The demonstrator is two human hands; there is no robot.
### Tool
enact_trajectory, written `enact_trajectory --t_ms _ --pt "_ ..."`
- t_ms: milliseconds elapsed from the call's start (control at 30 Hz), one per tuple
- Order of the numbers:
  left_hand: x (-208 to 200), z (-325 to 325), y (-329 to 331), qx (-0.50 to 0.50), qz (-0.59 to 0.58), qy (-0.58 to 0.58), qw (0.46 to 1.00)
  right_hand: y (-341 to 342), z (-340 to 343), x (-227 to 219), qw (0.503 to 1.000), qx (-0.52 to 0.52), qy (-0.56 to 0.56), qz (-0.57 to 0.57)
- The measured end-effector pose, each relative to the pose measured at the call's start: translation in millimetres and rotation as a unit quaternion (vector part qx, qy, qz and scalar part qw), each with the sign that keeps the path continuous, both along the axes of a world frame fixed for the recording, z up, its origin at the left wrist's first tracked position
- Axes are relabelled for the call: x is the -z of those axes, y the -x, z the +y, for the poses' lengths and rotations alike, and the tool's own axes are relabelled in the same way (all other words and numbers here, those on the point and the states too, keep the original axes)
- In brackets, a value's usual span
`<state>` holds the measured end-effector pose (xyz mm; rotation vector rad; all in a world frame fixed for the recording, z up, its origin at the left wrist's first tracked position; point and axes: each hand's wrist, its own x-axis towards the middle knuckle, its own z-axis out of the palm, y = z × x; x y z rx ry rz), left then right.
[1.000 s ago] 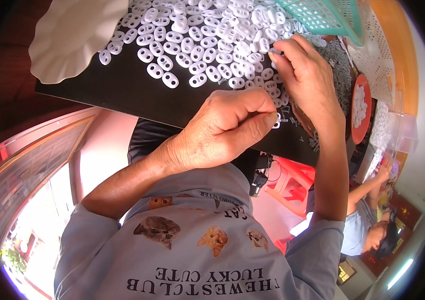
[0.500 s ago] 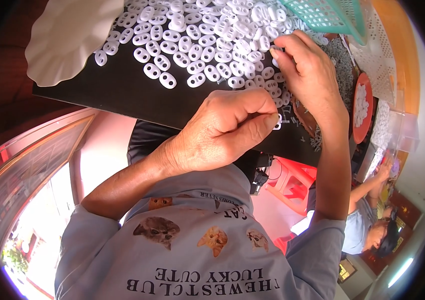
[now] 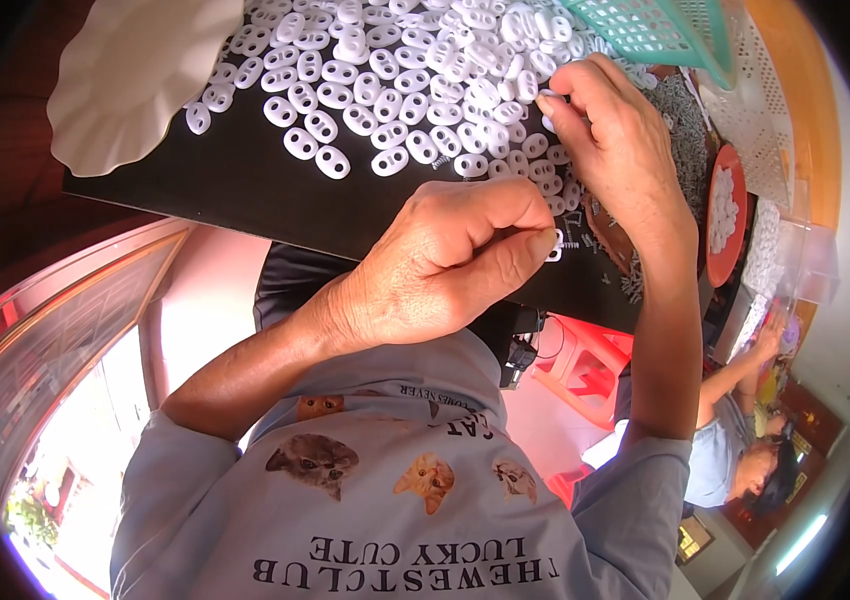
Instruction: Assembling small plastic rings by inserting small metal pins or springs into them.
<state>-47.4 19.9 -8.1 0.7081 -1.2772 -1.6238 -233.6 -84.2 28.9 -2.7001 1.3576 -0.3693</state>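
Note:
Between the thumb and curled fingers of my left hand (image 3: 470, 255) is a small white two-hole plastic piece (image 3: 554, 246), mostly covered by the thumb. A screw (image 3: 571, 245) shows beside it; whether it sits in a hole I cannot tell. My right hand (image 3: 613, 130) is farther off, at the right side of a heap of similar white two-hole pieces (image 3: 390, 105). Its thumb and forefinger pinch a white piece (image 3: 549, 96) at the heap's edge, partly hidden by the fingertips. Other pieces lie between both hands on the black tabletop (image 3: 215, 190).
A cream scalloped dish (image 3: 135, 85) stands at the far left. To the far right are a green basket (image 3: 650, 35), many loose screws (image 3: 680, 125) and an orange plate (image 3: 717, 235) with white pieces. Another person (image 3: 735, 450) works at the right; a red stool (image 3: 580, 370) stands below.
My right hand has shifted very slightly away from me, its pinch still at the heap's edge. The left hand keeps its place and its white piece.

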Motion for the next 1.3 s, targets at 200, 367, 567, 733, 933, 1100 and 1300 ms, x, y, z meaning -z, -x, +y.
enact_trajectory --t_ms 200,367,567,733,933,1100,1300 --pt "-1.3 0.5 -0.1 -0.003 0.0 0.004 1.0 0.3 1.9 0.1 1.0 -0.003 0.011 -0.005" --pt "-0.1 0.4 0.5 -0.004 0.005 0.008 1.0 -0.2 2.8 0.7 1.0 0.002 0.008 -0.012" --pt "-1.7 1.2 -0.2 -0.005 -0.004 0.001 1.0 0.3 2.0 -0.8 1.0 0.003 -0.009 0.011" --pt "-0.7 1.3 -0.5 -0.001 0.009 -0.006 1.0 -1.3 2.5 -1.6 1.0 0.002 -0.016 0.006" --pt "-1.3 2.3 -1.5 -0.001 0.003 -0.014 1.0 -2.3 2.9 -2.3 1.0 0.005 -0.019 0.011" --pt "-1.8 2.3 -2.1 0.0 0.005 -0.018 1.0 -2.3 3.7 -1.3 1.0 -0.004 -0.021 -0.003" --pt "-2.5 2.7 -2.7 0.004 0.01 -0.029 1.0 1.7 3.4 1.9 0.999 0.003 -0.001 -0.046"
